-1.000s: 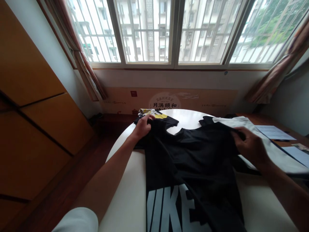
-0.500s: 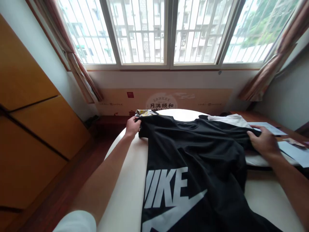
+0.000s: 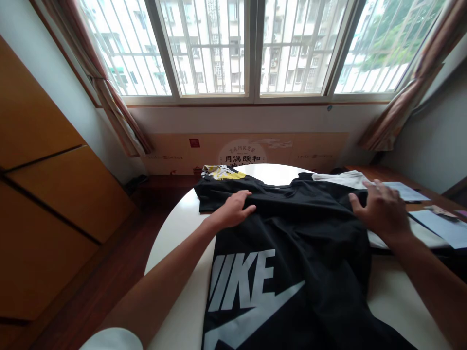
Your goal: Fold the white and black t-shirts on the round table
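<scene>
A black T-shirt (image 3: 277,233) with large grey lettering lies spread over a round white table (image 3: 164,238), its neckline toward the window. My left hand (image 3: 235,209) is over the upper left part of the shirt, thumb and fingers apart, holding nothing. Near the shirt's right shoulder is my right hand (image 3: 383,209), its fingers spread and nothing gripped. Whether either palm touches the cloth is hard to tell. The left sleeve lies flat at the table's far left edge. Wrinkles run across the chest and right side.
Behind the shirt lie a yellow, white and black patterned cloth (image 3: 222,172) and a white cloth (image 3: 341,179). Papers (image 3: 443,227) rest on a brown wooden surface at the right. A printed board (image 3: 168,150) stands below the window, and wooden cabinets (image 3: 44,194) line the left.
Both hands have let go of the sleeves. The left hand moved right and inward over the shirt; the right moved slightly left. The shirt's shoulders now lie lower, and more patterned cloth shows.
</scene>
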Demonstrator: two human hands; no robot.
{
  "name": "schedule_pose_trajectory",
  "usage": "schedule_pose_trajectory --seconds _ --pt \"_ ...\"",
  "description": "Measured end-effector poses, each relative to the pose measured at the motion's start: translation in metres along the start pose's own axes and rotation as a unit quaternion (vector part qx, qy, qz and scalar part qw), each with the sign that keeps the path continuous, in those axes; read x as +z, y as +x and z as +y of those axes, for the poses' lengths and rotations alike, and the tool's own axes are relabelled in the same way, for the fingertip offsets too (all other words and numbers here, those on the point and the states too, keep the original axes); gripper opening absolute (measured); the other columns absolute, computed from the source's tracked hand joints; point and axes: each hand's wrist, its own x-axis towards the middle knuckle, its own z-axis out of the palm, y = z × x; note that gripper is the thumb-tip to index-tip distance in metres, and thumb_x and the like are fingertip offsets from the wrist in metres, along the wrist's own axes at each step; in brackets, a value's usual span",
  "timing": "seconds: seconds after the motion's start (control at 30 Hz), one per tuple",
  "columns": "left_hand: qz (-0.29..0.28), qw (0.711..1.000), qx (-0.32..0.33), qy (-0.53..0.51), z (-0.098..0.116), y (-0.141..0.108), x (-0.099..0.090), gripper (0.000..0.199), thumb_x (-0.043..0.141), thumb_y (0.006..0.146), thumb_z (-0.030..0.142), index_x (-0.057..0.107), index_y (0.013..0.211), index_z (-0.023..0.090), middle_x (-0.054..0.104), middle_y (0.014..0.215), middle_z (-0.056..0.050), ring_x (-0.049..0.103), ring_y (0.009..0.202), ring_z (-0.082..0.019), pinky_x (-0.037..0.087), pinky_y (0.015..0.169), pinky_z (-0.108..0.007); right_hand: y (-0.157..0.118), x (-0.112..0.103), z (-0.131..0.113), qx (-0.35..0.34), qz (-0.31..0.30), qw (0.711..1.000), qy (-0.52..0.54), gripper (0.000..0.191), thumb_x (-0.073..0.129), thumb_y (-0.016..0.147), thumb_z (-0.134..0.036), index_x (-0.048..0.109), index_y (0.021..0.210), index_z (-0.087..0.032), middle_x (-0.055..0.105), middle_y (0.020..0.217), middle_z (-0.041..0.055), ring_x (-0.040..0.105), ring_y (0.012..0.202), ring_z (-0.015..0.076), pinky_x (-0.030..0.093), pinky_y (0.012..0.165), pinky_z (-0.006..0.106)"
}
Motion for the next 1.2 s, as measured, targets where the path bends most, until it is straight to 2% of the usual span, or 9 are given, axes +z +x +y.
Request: schedule_pose_trajectory --seconds 0.07,0.17,0.27,0.33,0.53,0.7,0.93,1.07,1.2 --pt "-0.104 0.994 0.004 0.021 0.015 -0.004 0.017 0.073 0.043 0.106 0.057 0.037 0.163 0.012 0.033 0.173 -0.018 0.028 0.162 -0.032 0.022 0.131 -0.047 -0.006 0.001 -0.021 -0.121 -0.031 0.989 0.084 0.062 0.038 0.106 -0.051 0.061 0.143 -0.007 0.061 0.148 0.0263 0.05 0.146 0.0399 0.037 0.12 0.055" --pt "-0.145 0.987 -0.026 0.068 0.02 -0.006 0.032 0.084 0.032 0.107 0.066 0.02 0.171 0.014 0.012 0.179 -0.014 0.008 0.166 -0.033 0.005 0.132 -0.061 -0.019 0.011 -0.049 -0.242 -0.149 0.946 0.157 0.056 0.043 0.105 -0.052 0.062 0.146 -0.018 0.062 0.153 0.0158 0.048 0.151 0.0333 0.028 0.128 0.057" --pt "-0.15 0.984 -0.041 0.087 0.012 -0.004 0.03 0.088 0.031 0.105 0.072 0.015 0.173 0.018 0.007 0.179 -0.011 0.005 0.167 -0.032 0.002 0.132 -0.061 -0.028 0.024 -0.057 -0.239 -0.259 0.923 0.155 0.064 0.048 0.101 -0.058 0.057 0.152 -0.021 0.057 0.158 0.0148 0.046 0.152 0.0349 0.027 0.127 0.064" --pt "-0.16 0.981 -0.049 0.095 0.004 -0.003 0.023 0.09 0.033 0.103 0.074 0.015 0.173 0.019 0.005 0.179 -0.01 0.004 0.167 -0.031 0.003 0.132 -0.058 -0.031 0.03 -0.054 -0.225 -0.285 0.921 0.144 0.07 0.048 0.1 -0.061 0.054 0.156 -0.02 0.052 0.162 0.0148 0.042 0.155 0.0352 0.025 0.128 0.065" --pt "-0.202 0.973 -0.065 0.088 -0.004 -0.005 0.008 0.095 0.033 0.101 0.075 0.007 0.174 0.018 -0.002 0.179 -0.008 -0.002 0.167 -0.028 0.002 0.133 -0.052 -0.032 0.031 -0.046 -0.218 -0.286 0.925 0.125 0.074 0.045 0.1 -0.064 0.052 0.158 -0.019 0.048 0.165 0.0135 0.039 0.156 0.033 0.024 0.129 0.062" --pt "-0.211 0.973 -0.059 0.08 -0.003 -0.006 0.007 0.11 0.038 0.093 0.087 0.007 0.173 0.018 -0.003 0.179 -0.009 -0.002 0.167 -0.03 0.002 0.133 -0.052 -0.033 0.029 -0.051 -0.214 -0.299 0.923 0.111 0.074 0.043 0.1 -0.064 0.053 0.157 -0.017 0.046 0.166 0.0133 0.036 0.158 0.0335 0.022 0.13 0.062" --pt "-0.214 0.972 -0.06 0.071 -0.002 -0.006 0.003 0.112 0.039 0.092 0.088 0.008 0.174 0.018 -0.002 0.179 -0.01 -0.002 0.167 -0.031 0.002 0.133 -0.053 -0.032 0.029 -0.051 -0.213 -0.298 0.923 0.118 0.072 0.043 0.101 -0.065 0.054 0.157 -0.021 0.047 0.166 0.0126 0.037 0.158 0.0341 0.023 0.129 0.062" --pt "-0.191 0.977 -0.067 0.074 -0.005 -0.006 0.009 0.095 0.031 0.101 0.079 0.012 0.173 0.021 0.002 0.18 -0.011 0.001 0.167 -0.03 0.002 0.132 -0.055 -0.032 0.029 -0.051 -0.215 -0.301 0.921 0.126 0.073 0.043 0.101 -0.065 0.053 0.158 -0.019 0.047 0.166 0.0144 0.037 0.157 0.0342 0.023 0.129 0.063" --pt "-0.128 0.983 -0.091 0.092 -0.006 -0.005 0.015 0.072 0.025 0.109 0.061 0.027 0.17 0.023 0.012 0.18 -0.014 0.015 0.166 -0.032 0.013 0.13 -0.058 -0.033 0.028 -0.051 -0.218 -0.287 0.923 0.138 0.071 0.046 0.101 -0.064 0.052 0.158 -0.023 0.048 0.165 0.0144 0.038 0.157 0.0343 0.024 0.128 0.064"
